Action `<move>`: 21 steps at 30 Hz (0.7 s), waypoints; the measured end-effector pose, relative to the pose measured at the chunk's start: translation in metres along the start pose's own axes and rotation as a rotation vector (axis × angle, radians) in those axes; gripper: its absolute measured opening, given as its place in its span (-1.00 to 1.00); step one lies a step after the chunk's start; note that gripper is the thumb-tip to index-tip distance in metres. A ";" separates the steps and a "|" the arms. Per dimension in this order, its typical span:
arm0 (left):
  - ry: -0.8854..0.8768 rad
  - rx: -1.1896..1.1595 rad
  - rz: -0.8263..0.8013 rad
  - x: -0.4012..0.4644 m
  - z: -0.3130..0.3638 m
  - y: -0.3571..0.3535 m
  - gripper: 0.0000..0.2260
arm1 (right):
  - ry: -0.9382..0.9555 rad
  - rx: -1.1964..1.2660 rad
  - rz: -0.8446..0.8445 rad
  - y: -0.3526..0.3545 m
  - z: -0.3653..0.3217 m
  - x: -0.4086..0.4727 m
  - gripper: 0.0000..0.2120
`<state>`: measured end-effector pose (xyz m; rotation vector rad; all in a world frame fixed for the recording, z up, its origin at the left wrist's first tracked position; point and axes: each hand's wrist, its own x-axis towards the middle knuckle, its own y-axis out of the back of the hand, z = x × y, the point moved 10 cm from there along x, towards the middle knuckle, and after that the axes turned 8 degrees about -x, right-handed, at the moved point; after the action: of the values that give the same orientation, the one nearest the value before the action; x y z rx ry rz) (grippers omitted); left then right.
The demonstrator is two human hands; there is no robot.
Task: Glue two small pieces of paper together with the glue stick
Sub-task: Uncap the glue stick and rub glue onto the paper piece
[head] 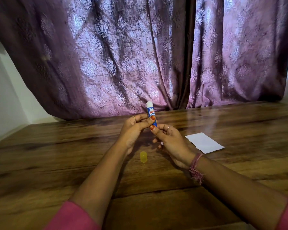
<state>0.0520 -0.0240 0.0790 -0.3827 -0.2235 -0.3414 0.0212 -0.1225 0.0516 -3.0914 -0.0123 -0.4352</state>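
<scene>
Left hand (134, 128): grips glue stick (151, 113), label partly covered.
Right hand (169, 140): pinches its base.
Second paper: mostly hidden under the right hand; one white paper (204, 142) visible.

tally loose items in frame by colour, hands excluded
Blue: 1, the glue stick, uncapped and upright, held by the left hand and right hand
Yellow: 1, the cap, on the table
White: 1, the paper, lying flat right of the hands
Total: 3
</scene>
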 end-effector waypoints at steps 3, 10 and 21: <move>0.015 -0.014 -0.005 0.001 -0.002 0.000 -0.84 | 0.000 -0.029 -0.004 -0.002 0.001 0.000 -0.86; 0.015 -0.053 -0.003 0.000 -0.005 -0.002 -0.94 | -0.083 0.049 -0.039 -0.012 0.009 -0.002 -0.83; 0.007 0.016 0.000 0.003 -0.007 0.003 -0.89 | -0.001 0.068 0.041 0.004 -0.001 -0.003 -0.92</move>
<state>0.0565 -0.0249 0.0726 -0.3659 -0.2196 -0.3411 0.0185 -0.1262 0.0518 -3.0189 0.0354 -0.4226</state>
